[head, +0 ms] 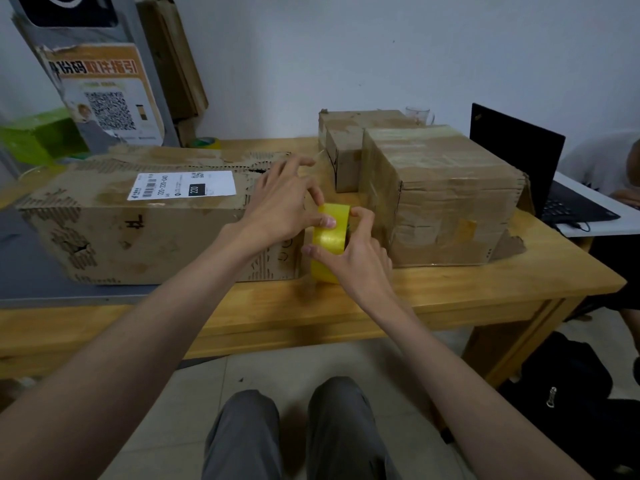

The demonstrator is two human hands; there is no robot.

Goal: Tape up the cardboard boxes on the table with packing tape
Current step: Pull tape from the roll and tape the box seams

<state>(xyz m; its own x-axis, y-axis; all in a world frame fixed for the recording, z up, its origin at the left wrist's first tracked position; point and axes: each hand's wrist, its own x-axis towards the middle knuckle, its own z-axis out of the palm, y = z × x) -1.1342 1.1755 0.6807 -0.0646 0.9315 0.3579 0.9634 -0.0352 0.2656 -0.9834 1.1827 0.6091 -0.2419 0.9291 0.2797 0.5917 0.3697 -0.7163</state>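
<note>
Your right hand (353,254) grips the yellow tape roll (329,242), thumb on its near face and fingers curled over the far rim. Your left hand (284,202) pinches the roll's top edge with the thumb; its other fingers are spread above. The roll stands on edge at the front of the wooden table (450,289), between the long box (138,223) with a white shipping label (181,185) and the large taped box (446,192). A smaller box (346,147) sits behind. Laptop (519,157) at far right.
</note>
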